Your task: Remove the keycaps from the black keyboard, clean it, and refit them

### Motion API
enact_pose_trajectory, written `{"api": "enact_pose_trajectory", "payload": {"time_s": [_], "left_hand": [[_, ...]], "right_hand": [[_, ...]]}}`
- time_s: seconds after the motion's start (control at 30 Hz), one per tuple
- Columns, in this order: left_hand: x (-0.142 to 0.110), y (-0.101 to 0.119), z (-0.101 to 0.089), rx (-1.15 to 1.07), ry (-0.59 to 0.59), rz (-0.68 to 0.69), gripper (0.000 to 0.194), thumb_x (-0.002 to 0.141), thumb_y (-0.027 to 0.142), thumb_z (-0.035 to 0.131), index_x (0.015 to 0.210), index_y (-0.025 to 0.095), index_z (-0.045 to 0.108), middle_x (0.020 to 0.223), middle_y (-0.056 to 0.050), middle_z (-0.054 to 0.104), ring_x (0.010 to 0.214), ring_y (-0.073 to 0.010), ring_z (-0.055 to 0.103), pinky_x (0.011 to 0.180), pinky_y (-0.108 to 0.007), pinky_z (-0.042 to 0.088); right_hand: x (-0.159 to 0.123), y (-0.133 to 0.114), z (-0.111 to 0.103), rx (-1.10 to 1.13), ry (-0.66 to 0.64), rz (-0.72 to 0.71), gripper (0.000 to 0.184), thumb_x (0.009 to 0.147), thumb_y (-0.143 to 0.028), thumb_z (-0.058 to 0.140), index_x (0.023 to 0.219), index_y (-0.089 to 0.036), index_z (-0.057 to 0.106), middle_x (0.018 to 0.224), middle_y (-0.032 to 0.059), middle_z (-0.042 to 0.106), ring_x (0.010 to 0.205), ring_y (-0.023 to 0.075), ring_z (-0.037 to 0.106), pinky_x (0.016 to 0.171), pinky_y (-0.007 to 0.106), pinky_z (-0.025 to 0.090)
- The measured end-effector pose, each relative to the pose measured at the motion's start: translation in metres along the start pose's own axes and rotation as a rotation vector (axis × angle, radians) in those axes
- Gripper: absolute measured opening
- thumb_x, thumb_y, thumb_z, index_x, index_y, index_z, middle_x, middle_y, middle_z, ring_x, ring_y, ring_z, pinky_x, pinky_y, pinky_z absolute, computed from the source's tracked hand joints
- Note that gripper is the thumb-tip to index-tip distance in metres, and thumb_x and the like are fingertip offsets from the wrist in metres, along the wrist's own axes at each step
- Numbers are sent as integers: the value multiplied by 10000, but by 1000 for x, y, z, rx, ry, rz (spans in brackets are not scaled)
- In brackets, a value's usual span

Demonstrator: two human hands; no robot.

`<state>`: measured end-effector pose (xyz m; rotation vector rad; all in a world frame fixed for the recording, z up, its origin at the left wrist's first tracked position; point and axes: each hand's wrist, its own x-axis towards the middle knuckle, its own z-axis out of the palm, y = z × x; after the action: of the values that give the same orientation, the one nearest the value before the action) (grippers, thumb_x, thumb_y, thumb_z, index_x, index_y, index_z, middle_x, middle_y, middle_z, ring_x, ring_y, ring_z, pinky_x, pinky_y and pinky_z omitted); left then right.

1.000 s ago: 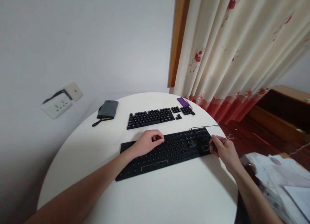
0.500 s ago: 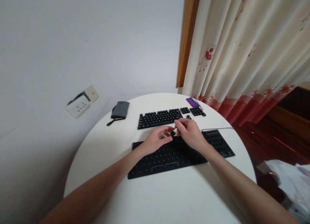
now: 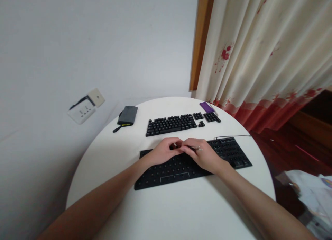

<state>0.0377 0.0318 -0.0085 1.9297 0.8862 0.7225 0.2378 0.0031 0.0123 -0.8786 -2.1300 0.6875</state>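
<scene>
A black keyboard base (image 3: 155, 176) with its keycaps off lies on the round white table, and both my hands are over its upper middle. My left hand (image 3: 164, 152) has thumb and fingers curled together at the tips, around a small black piece that is now mostly hidden. Pressed close against it, my right hand (image 3: 203, 153) is closed on a thin tool (image 3: 198, 148) with a light shaft, which lies across the fingers. The fingertips of both hands meet, and what they touch there cannot be made out.
Loose black keycaps (image 3: 172, 125) stand in keyboard order behind the base, with arrow keys (image 3: 201, 124) and a number block (image 3: 212, 117) to the right. A grey pouch (image 3: 128, 115) lies back left, a purple item (image 3: 206, 107) back right. A cable (image 3: 233, 136) runs off the right edge.
My right hand has come down and toward me, and its fingertips now meet those of my left hand. The small black piece between them has gone out of sight. The arrow keys are uncovered.
</scene>
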Motion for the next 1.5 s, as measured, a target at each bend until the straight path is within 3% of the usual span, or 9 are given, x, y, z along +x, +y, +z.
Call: {"api": "enact_pose_trajectory", "payload": {"time_s": [0.23,0.37,0.5,0.7,0.83,0.97,1.1,1.37,1.5], "left_hand": [[3,-5,4,-99,42,36,166,866,206,600,1010,178,676,1025,-46,665,952,-177,623,907,-335,502],[4,-10,4,-174,46,27,152,808,222,688,948,162,695,1000,-53,637,941,-188,633,904,-360,535],[4,-10,6,-163,136,31,97,821,219,674,881,158,720,1024,-56,613,923,-170,631,885,-346,553],[5,-12,8,-206,223,26,212,833,211,667,1036,168,712,1069,-61,631,1002,-173,654,993,-383,527],[6,-13,8,-223,273,-7,268,808,239,711,1062,163,670,1068,-66,669,970,-177,673,983,-410,539],[6,-13,8,-304,278,-53,258,775,249,754,984,150,641,965,-54,704,905,-182,697,934,-402,563],[5,-12,7,-316,263,-12,186,788,254,741,915,143,663,966,-47,687,882,-177,698,906,-371,568],[5,-11,6,-300,252,-60,237,721,237,791,884,144,647,869,-27,696,816,-162,681,818,-315,561],[5,-11,5,-261,270,-36,225,870,341,665,982,148,635,891,-50,707,789,-158,676,730,-286,548]], "right_hand": [[-1,5,11,-150,183,104,299,1005,-365,445,852,-206,648,806,43,691,741,179,614,730,286,451],[-1,4,15,-141,202,109,303,1007,-361,431,854,-206,642,820,50,688,755,183,609,735,289,450],[-1,2,16,-87,213,104,272,996,-337,452,874,-203,655,838,46,692,761,178,609,735,281,443],[0,10,17,-30,374,333,375,988,-402,422,735,-196,608,562,-8,565,512,144,504,559,264,381],[1,15,7,-110,461,282,383,994,-365,401,689,-200,561,684,26,591,663,169,559,670,280,417],[1,17,-2,-79,354,116,256,992,-244,392,868,-193,611,880,62,624,844,190,591,787,301,451],[-1,19,1,-115,171,71,216,954,-159,467,1058,-201,651,963,67,627,834,179,600,789,302,469],[-3,18,10,-204,86,80,116,888,-188,643,998,-204,678,953,56,650,835,183,616,777,302,477],[0,25,-3,-278,129,100,72,875,-210,662,944,-197,679,918,47,668,813,177,618,752,282,468]]}}
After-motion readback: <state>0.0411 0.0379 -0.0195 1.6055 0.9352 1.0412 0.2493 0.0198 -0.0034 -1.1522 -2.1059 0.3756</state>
